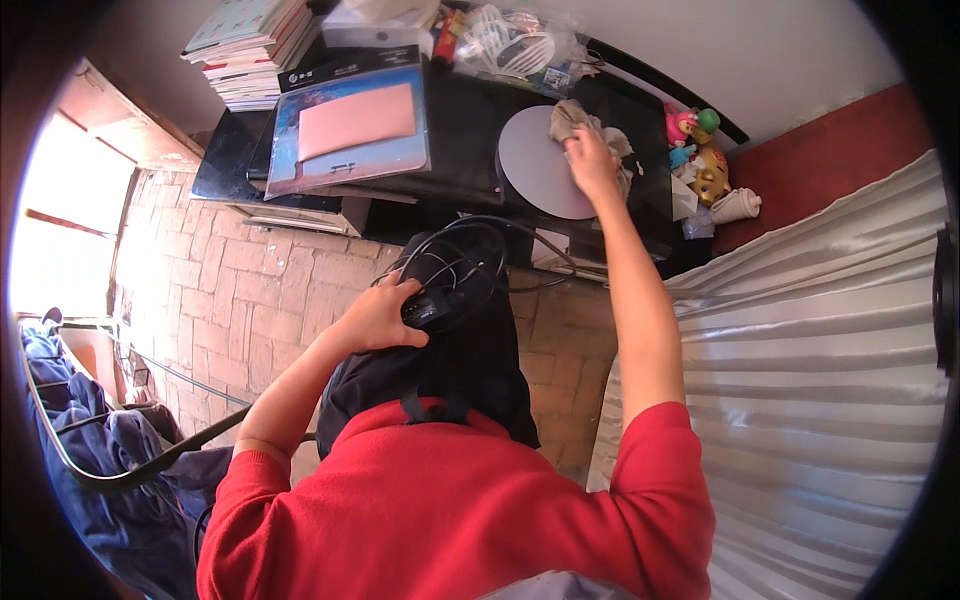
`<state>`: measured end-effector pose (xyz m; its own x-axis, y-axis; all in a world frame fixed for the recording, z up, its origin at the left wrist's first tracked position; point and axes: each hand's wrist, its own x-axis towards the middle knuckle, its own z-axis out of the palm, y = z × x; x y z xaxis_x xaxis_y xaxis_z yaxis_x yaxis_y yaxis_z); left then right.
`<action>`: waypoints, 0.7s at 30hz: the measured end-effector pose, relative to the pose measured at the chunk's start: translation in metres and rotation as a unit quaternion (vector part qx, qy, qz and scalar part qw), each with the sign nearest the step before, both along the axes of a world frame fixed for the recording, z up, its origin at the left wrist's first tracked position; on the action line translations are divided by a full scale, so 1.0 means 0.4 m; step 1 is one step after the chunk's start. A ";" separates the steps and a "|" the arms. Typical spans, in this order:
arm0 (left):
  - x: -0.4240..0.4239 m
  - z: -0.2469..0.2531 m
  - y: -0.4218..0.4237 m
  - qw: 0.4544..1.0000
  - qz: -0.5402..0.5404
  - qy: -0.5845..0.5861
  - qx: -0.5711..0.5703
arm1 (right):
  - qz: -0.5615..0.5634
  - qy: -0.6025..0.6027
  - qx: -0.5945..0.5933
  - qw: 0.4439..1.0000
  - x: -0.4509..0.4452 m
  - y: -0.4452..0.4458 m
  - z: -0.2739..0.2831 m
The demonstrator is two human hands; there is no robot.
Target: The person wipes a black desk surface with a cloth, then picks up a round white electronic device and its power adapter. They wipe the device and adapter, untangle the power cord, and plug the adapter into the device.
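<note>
My right hand [590, 159] grips a crumpled beige cloth [576, 120], which lies across the right side of a round grey disc [536, 161] on the black table. In my left hand [386, 313] is a black power adapter [427, 307] with looped black cables [495, 247], held above my lap. Part of the adapter is hidden by the fingers. Left of the disc, a pink rectangular sheet [357, 122] rests on a blue picture-printed pad in clear plastic [285, 169].
A stack of books [244, 56] stands at the back left, near a plastic bag with white utensils [517, 45]. Small toys and a gold figurine [711, 176] sit at the right end. A pale curtain [810, 360] hangs on the right; blue cloth [135, 480] drapes over a frame at left.
</note>
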<state>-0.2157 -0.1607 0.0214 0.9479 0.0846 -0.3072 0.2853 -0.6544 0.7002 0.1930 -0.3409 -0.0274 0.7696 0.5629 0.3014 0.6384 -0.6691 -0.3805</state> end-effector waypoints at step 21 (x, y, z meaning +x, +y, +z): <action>-0.060 -0.016 0.041 0.998 0.049 -0.020 -0.015 | 0.023 -0.040 0.012 0.999 -0.158 -0.307 0.071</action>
<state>-0.2399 -0.1443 0.0151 0.9471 0.1697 -0.2724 0.3184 -0.6032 0.7313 0.1299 -0.4638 0.0011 0.7166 0.5888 0.3740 0.6967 -0.6300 -0.3431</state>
